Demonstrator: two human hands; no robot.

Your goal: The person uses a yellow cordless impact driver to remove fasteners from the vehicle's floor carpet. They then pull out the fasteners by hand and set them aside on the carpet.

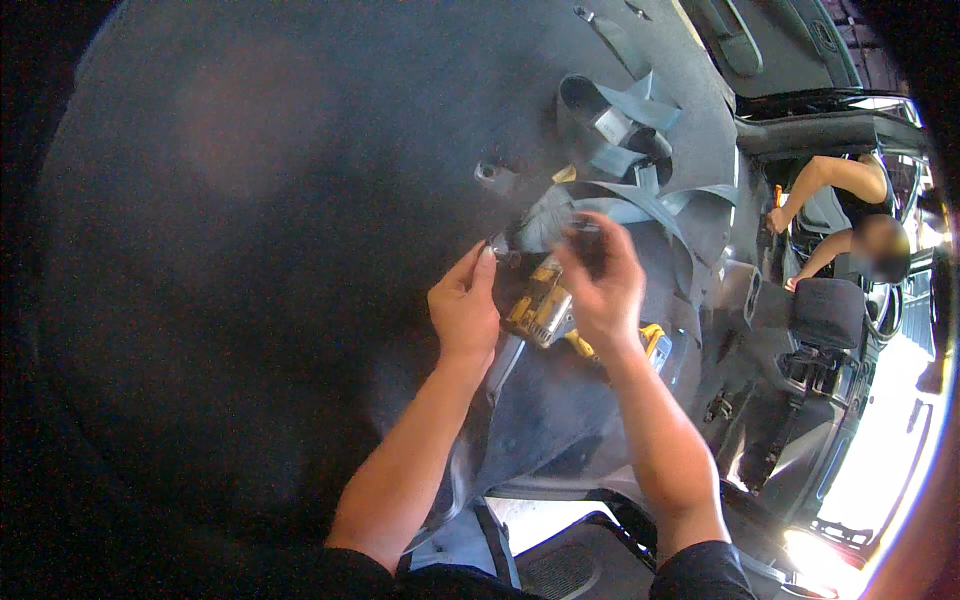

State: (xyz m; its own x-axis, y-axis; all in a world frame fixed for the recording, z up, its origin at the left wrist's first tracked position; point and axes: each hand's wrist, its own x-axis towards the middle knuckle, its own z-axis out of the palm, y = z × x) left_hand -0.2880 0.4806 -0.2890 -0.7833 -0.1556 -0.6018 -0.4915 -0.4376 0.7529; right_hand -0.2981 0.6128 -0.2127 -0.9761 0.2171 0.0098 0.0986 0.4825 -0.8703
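Note:
My left hand (466, 308) is closed in a pinch on the end fitting (497, 246) of a grey seat belt, its thumb and forefinger together at the small dark piece. From there the seat belt (548, 215) runs up and to the right in loose folds. Beside it is my right hand (608, 285), blurred by motion, with thumb and fingers apart and curved; nothing shows in its grasp. Between and below the hands lies a yellow and black cordless power tool (540, 306), its handle partly hidden behind my right hand and wrist. Its yellow battery end (652, 345) shows past that wrist.
More seat belt webbing (630, 105) lies coiled beyond the hands, near a grey metal bracket (492, 177). Dark carpet (250, 250) covers the vehicle's floor. At the right, another person (840, 190) leans in near a headrest (828, 313). An opened door panel (770, 45) stands at the upper right.

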